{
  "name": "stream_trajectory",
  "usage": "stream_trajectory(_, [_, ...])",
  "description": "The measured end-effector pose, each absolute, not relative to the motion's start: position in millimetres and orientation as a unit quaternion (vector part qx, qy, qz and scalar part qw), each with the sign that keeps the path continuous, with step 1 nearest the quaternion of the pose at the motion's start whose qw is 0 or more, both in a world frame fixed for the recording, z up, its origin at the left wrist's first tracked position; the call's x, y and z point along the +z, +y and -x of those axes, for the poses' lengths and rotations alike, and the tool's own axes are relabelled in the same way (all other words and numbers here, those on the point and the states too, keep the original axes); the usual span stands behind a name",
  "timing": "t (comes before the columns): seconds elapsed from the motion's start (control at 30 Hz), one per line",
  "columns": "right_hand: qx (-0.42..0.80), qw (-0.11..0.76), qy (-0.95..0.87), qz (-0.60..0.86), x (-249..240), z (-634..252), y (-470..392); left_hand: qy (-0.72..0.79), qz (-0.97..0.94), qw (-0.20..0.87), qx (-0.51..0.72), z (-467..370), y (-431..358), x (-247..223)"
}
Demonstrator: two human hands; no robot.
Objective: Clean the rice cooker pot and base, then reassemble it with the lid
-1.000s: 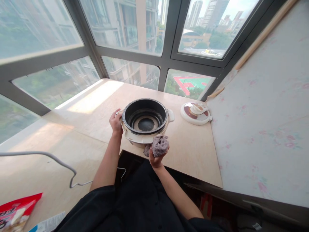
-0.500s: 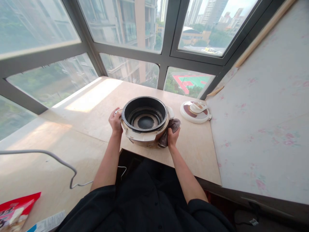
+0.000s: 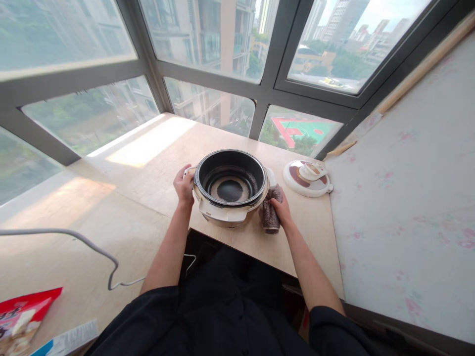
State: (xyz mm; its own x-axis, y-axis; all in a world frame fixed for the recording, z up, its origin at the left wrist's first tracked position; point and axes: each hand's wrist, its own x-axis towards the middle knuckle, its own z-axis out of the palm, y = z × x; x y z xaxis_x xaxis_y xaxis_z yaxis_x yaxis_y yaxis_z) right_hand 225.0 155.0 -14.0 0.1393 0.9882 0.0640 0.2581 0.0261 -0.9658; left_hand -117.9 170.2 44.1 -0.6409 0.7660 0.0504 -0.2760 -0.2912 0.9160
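Note:
A round cooker [image 3: 222,213] with a white and beige body and a black inner pot stands uncovered near the front edge of the wooden table. Pale residue marks the pot's inside. My left hand [image 3: 184,186] is closed on the handle at the cooker's left side. In my right hand [image 3: 281,206] is a brown cloth [image 3: 270,213], gripped beside the cooker's right side. A white lid [image 3: 307,178] with a brown glass top and a knob lies on the table to the right of the cooker.
A grey cable [image 3: 89,243] crosses the table [image 3: 141,198] on the left. A red food bag [image 3: 27,316] and a blue and white packet [image 3: 72,338] lie at the lower left. Windows rise behind; a flowered wall [image 3: 408,207] borders the right.
My right hand and the cloth have moved slightly right and away from the cooker's side, and the cloth hangs more upright. The whole view has shifted a little. My left hand remains on the handle.

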Motion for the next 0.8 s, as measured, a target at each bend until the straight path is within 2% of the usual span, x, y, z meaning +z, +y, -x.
stream_trajectory(0.13, [0.255, 0.521, -0.457, 0.674, 10, -256, 119, 0.49, -0.25, 0.339, 0.763, 116, 170, 44])
stream_trajectory(0.2, [0.161, 0.539, -0.49, 0.666, 39, -267, 105, 0.487, -0.242, 0.341, 0.766, 116, 170, 44])
stream_trajectory(0.27, [0.07, 0.517, -0.556, 0.647, 72, -273, 97, 0.485, -0.236, 0.344, 0.769, 115, 171, 44])
stream_trajectory(0.33, [0.003, 0.44, -0.675, 0.592, 103, -273, 94, 0.482, -0.231, 0.347, 0.771, 115, 171, 44])
stream_trajectory(0.4, [-0.018, 0.316, -0.81, 0.493, 124, -267, 95, 0.48, -0.226, 0.35, 0.773, 114, 171, 45])
stream_trajectory(0.53, [-0.012, 0.091, -0.934, 0.345, 135, -249, 101, 0.48, -0.226, 0.351, 0.771, 113, 170, 46])
stream_trajectory(0.6, [-0.012, 0.039, -0.945, 0.325, 133, -244, 103, 0.481, -0.227, 0.352, 0.77, 113, 170, 46])
stream_trajectory(0.8, [-0.021, -0.042, -0.945, 0.324, 143, -236, 103, 0.481, -0.22, 0.352, 0.772, 112, 170, 46])
